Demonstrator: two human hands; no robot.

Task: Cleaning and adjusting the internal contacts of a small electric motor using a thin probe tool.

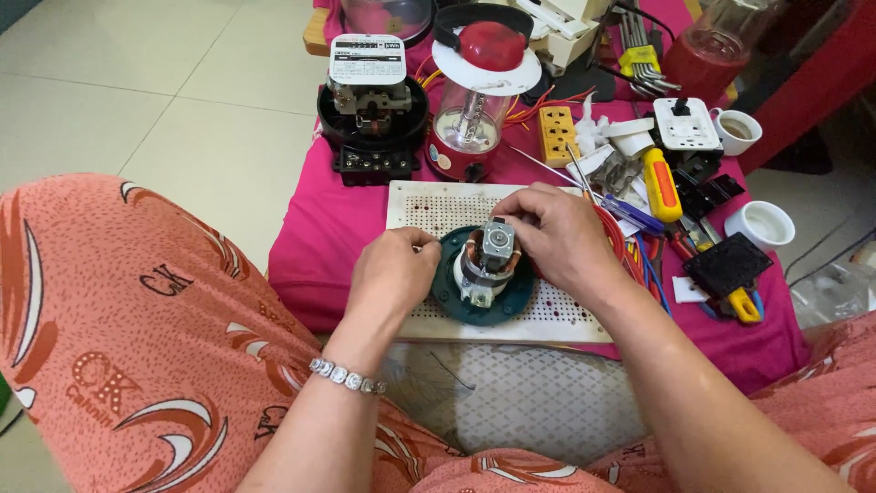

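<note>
Our left hand [394,270] pinches the left edge of the small motor [490,258], which stands upright on a round green base [447,297] atop the white perforated board [429,208] on the pink-covered counter [310,246]. Our right hand [557,239] closes narrowly over the motor's metal top. We judge it stiff and fairly heavy, its copper windings fragile, so the metal frame is the safest grip. Behind stand 1 black meter [372,110] and 1 red lantern [474,100]; rightward, red wires [613,236], a yellow-handled screwdriver [661,184] and 2 white cups [765,224] crowd close
</note>
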